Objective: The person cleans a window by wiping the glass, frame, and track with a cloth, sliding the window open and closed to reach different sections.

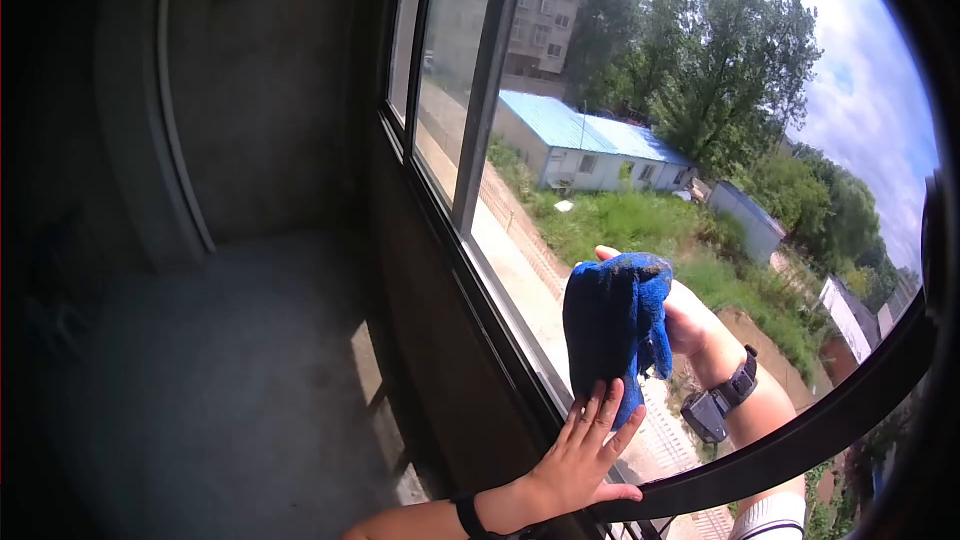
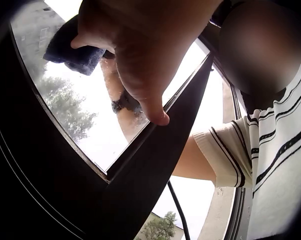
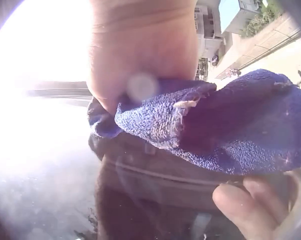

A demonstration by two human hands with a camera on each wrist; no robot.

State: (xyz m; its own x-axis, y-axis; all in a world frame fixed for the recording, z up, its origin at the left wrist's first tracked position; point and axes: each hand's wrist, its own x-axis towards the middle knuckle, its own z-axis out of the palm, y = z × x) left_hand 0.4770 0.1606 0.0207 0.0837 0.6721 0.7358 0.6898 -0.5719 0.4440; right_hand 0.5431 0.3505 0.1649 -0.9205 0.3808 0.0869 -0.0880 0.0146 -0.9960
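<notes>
A blue terry cloth point(image 1: 607, 330), bunched and dirty along its top edge, lies against the outer side of the window pane. From outside, my right hand point(image 1: 685, 320) holds the cloth, most of its fingers hidden behind it and one fingertip showing above. The right wrist view shows the cloth's frayed fold point(image 3: 150, 120) just beyond the heel of the palm. My left hand point(image 1: 580, 465) is on the inner side, fingers spread over the cloth's lower end in the head view, thumb by the dark window frame point(image 1: 760, 470).
The dark frame curves in front of my right forearm, which wears a strap with a camera point(image 1: 708, 415). Sliding window panels point(image 1: 455, 70) stand to the left, above a bare concrete floor point(image 1: 230, 380). Outside are a blue-roofed building point(image 1: 600, 140) and trees point(image 1: 710, 50).
</notes>
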